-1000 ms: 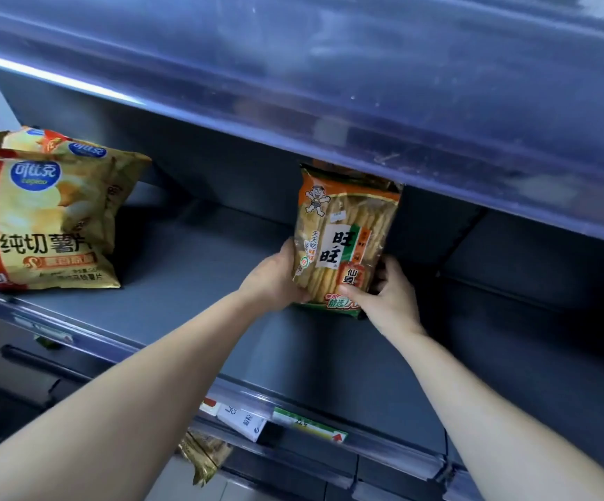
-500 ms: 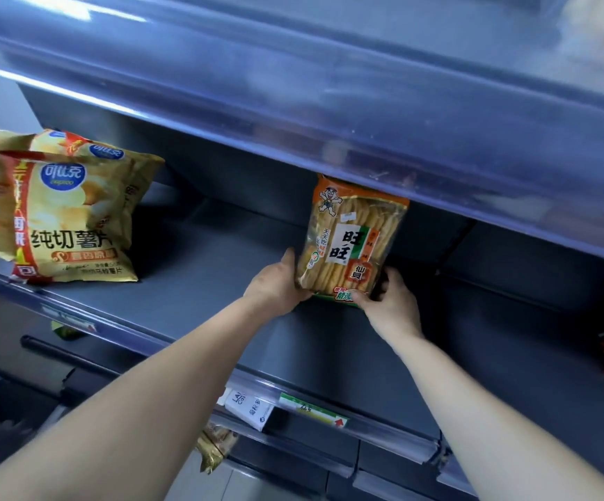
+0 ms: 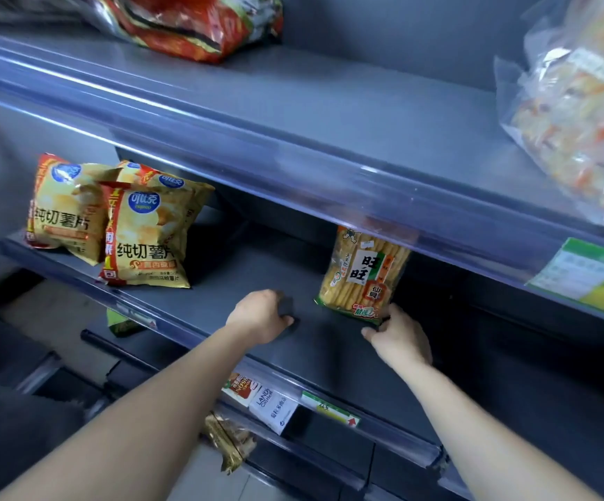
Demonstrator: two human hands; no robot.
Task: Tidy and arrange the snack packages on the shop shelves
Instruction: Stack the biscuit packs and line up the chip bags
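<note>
1. Nearest, tags [image 3: 272, 406] hang from the front rail of the shelf [image 3: 242, 280], facing outward so that a shopper can read them.
2. The left hand [image 3: 260, 316] rests on the shelf just left of the pack [image 3: 362, 276] and apart from it. Its fingers curl down out of sight. Nothing shows in them, but I cannot tell whether they are loose or clenched. It looks finished with steadying the pack.
3. The right hand [image 3: 398, 338] pinches the pack's lower right corner between thumb and fingers, probably to square it and stop it tipping.
4. The pack stands upright in the middle of the shelf, set back from the rail with its label to the front. Its top edge is hidden behind the rail of the upper shelf [image 3: 329, 113]. The placing seems nearly done, and what is left is to let go without toppling it.
5. Further left, chip bags [image 3: 145, 240] stand facing out and overlapping, well apart from the pack. The open gap suggests that more stock belongs between them.
6. Farthest, on the upper shelf, a red bag [image 3: 185, 23] lies flat and a clear bag [image 3: 579, 113] slumps at the right. Neither is faced yet.
</note>
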